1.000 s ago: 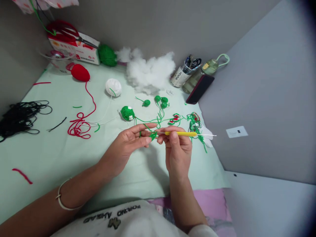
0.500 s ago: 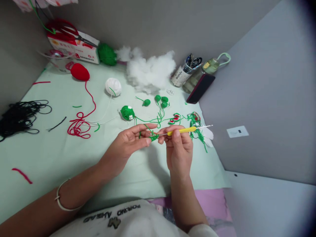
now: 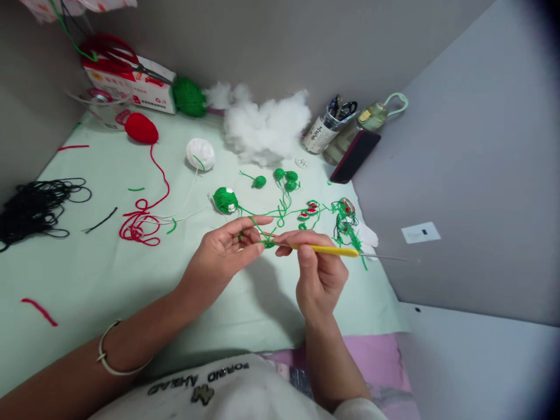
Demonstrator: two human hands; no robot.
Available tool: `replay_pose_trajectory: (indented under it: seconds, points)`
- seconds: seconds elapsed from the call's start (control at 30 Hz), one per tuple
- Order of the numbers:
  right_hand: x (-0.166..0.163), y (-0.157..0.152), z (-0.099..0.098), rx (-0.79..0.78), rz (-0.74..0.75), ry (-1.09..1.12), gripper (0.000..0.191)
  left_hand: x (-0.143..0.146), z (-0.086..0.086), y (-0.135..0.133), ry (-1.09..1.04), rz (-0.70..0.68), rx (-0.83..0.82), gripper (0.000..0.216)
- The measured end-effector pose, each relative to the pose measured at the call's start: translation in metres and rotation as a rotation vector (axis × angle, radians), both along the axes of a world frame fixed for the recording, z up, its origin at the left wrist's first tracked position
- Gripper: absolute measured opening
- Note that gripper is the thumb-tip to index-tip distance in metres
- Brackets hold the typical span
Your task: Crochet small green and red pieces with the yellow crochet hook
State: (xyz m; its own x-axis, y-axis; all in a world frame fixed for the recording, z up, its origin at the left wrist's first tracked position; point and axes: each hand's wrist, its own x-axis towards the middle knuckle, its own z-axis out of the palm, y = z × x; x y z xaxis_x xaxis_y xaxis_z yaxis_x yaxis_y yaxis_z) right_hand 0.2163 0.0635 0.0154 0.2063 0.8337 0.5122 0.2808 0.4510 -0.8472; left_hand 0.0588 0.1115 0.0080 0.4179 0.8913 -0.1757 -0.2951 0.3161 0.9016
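Note:
My left hand (image 3: 221, 254) pinches a small green crochet piece (image 3: 269, 243) between thumb and fingers, its index finger stretched out with green yarn running over it. In my right hand (image 3: 321, 271) is a yellow-handled crochet hook (image 3: 335, 251), its left end at the green piece and its thin metal other end pointing right. Green yarn leads back to a green ball with white patches (image 3: 225, 200) just beyond my left hand. Several small green crocheted balls (image 3: 291, 176) lie past my hands, near red, white and green crocheted pieces (image 3: 310, 210).
White stuffing (image 3: 266, 128) is heaped against the back wall. A pen cup (image 3: 321, 134), a bottle and a leaning phone (image 3: 355, 156) stand at back right. Red yarn (image 3: 141, 128), white yarn (image 3: 200, 154) and tangled black yarn (image 3: 39, 204) lie left. Scissors (image 3: 131, 63) rest on a box.
My right hand has shifted slightly right and down, and the hook has turned so its far end points lower. My left hand has drawn a little to the left with the green piece.

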Motion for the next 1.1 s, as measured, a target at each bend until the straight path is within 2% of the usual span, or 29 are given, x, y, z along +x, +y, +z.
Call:
replay_pose_trajectory:
  seconds: [0.13,0.2,0.27,0.33,0.4,0.5,0.57,0.67,0.8,0.9,1.0,1.03,1.1]
  points:
    - [0.000,-0.002,-0.007,0.165,-0.025,-0.329,0.028,0.003,0.005,-0.002,-0.045,0.025,-0.013,0.041]
    - [-0.002,-0.003,-0.011,0.230,-0.089,-0.552,0.031,0.003,0.006,-0.002,-0.125,-0.007,-0.125,0.047]
    - [-0.003,-0.003,-0.014,0.271,-0.158,-0.677,0.035,0.003,0.006,0.001,-0.215,-0.068,-0.276,0.044]
    - [-0.003,-0.002,-0.013,0.243,-0.164,-0.595,0.035,0.002,0.004,0.005,-0.271,-0.105,-0.384,0.036]
    - [-0.002,0.000,-0.010,0.153,-0.135,-0.322,0.028,0.001,0.003,0.007,-0.290,-0.096,-0.400,0.030]
    - [0.000,0.006,-0.005,0.030,-0.056,0.056,0.021,0.001,0.004,0.007,-0.242,-0.067,-0.295,0.029]
    - [-0.001,0.009,-0.004,0.006,-0.002,0.136,0.018,0.001,0.005,0.005,-0.205,-0.096,-0.204,0.030]
    - [-0.003,0.011,-0.004,-0.019,0.009,0.149,0.017,0.002,0.004,0.003,-0.178,-0.137,-0.116,0.028]
    - [-0.005,0.008,-0.004,-0.043,-0.005,0.129,0.020,0.003,0.002,0.004,-0.144,-0.103,-0.110,0.026]
    - [-0.005,0.004,-0.008,0.045,-0.057,-0.127,0.024,0.005,0.001,0.003,-0.173,-0.038,-0.166,0.028]
    - [-0.004,0.001,-0.011,0.173,-0.132,-0.405,0.036,0.007,0.002,0.003,-0.220,-0.051,-0.277,0.027]
    - [-0.004,0.001,-0.012,0.185,-0.142,-0.410,0.036,0.007,0.002,0.003,-0.234,-0.064,-0.311,0.026]
    - [-0.003,0.001,-0.011,0.145,-0.146,-0.270,0.029,0.007,0.002,0.004,-0.254,-0.063,-0.352,0.023]
